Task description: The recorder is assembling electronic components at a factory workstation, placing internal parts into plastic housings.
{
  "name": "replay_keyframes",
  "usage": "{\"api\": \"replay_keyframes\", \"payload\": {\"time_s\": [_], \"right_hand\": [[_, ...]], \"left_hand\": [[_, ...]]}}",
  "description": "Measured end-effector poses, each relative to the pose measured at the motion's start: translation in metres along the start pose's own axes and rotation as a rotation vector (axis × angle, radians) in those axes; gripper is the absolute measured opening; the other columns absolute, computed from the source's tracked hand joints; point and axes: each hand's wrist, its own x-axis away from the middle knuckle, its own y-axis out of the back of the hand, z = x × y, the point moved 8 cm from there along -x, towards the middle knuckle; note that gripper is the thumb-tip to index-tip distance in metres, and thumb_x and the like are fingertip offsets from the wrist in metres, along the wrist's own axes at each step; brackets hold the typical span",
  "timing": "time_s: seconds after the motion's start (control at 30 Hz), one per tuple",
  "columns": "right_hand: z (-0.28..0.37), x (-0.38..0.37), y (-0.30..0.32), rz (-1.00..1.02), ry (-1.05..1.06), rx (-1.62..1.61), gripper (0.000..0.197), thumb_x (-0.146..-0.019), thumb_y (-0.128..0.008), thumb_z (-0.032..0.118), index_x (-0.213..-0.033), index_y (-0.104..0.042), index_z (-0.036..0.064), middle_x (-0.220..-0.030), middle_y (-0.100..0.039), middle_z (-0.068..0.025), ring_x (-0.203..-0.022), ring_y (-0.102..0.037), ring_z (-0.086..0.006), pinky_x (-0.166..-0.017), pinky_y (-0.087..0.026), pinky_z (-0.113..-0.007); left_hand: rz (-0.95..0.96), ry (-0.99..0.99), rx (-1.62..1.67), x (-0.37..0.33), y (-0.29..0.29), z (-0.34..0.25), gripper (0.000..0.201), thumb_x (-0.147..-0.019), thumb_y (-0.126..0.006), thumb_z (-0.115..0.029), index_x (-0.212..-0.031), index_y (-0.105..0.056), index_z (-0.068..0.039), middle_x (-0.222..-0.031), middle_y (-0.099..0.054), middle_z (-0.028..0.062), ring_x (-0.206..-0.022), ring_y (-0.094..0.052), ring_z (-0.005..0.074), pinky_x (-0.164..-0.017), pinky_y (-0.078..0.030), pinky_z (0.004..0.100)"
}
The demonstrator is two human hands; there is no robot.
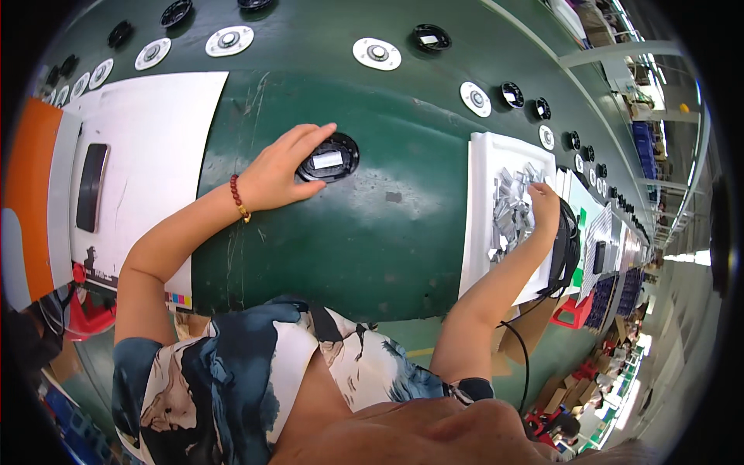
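On the green bench, my left hand [273,172] grips a black oval plastic housing [338,152] by its left side, thumb at the near edge and fingers over the far edge. A white rectangular label lies on the housing's upturned face. To the right, my right hand [546,208] reaches into a white tray [482,167] that holds a pile of thin silvery strips [511,205]. Its fingertips are pinched together at the pile's right side; what is between them, if anything, is too small to make out.
Along the far side stand white oval plates [377,53] and black round housings [432,38] in pairs. A dark phone [92,187] lies on a white sheet [155,147] at left, beside an orange and white box [35,201]. Black cable [568,244] is coiled right of the tray.
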Motion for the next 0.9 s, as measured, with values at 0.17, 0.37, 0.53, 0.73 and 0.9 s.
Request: {"api": "replay_keyframes", "payload": {"time_s": [0.17,0.37,0.53,0.73,0.9], "right_hand": [[0.009,-0.02,-0.023,-0.01,0.109,0.003,0.037,-0.075,-0.066,0.016,-0.11,-0.065,0.0039,-0.078,-0.064,-0.0143,-0.075,-0.061,-0.0252,-0.07,-0.049,-0.037],[0.005,-0.029,-0.04,0.079,0.32,0.216,0.032,-0.074,-0.067,0.009,-0.105,-0.065,0.0053,-0.091,-0.066,-0.0203,-0.086,-0.064,-0.0348,-0.079,-0.05,-0.042],[0.002,-0.025,-0.037,-0.025,0.478,0.255,0.028,-0.079,-0.069,0.012,-0.106,-0.063,0.0049,-0.096,-0.061,-0.0174,-0.098,-0.06,-0.0344,-0.088,-0.047,-0.042],[0.03,-0.018,-0.029,-0.192,0.393,0.014,0.031,-0.094,-0.058,0.019,-0.119,-0.054,0.0009,-0.11,-0.062,-0.0201,-0.103,-0.061,-0.0356,-0.088,-0.047,-0.04],[0.148,0.069,-0.048,-0.019,0.393,-0.075,0.029,-0.099,-0.05,0.018,-0.126,-0.046,0.0065,-0.105,-0.066,-0.0196,-0.094,-0.066,-0.0367,-0.079,-0.05,-0.043]], "left_hand": [[-0.125,-0.028,-0.028,-0.041,0.026,0.027,0.085,-0.074,-0.074,-0.014,-0.148,-0.033,-0.01,-0.123,-0.052,0.0176,-0.111,-0.054,0.0351,-0.096,-0.046,0.0385],[-0.264,0.056,-0.161,-0.119,0.043,0.091,0.083,-0.078,-0.072,-0.02,-0.149,-0.031,-0.009,-0.126,-0.052,0.0207,-0.114,-0.053,0.0363,-0.099,-0.044,0.0402],[-0.307,0.216,-0.266,-0.172,0.048,0.138,0.082,-0.079,-0.07,-0.029,-0.15,-0.03,-0.016,-0.127,-0.051,0.0205,-0.115,-0.053,0.0375,-0.098,-0.045,0.043],[-0.35,0.261,-0.454,-0.186,0.061,0.162,0.076,-0.081,-0.07,-0.034,-0.147,-0.037,-0.018,-0.129,-0.05,0.0164,-0.124,-0.047,0.0332,-0.107,-0.034,0.0512],[-0.657,0.332,-0.788,-0.147,0.128,0.178,0.033,-0.079,-0.061,-0.017,-0.112,-0.061,-0.016,-0.117,-0.055,0.0086,-0.11,-0.053,0.0279,-0.088,-0.04,0.0472]]}}
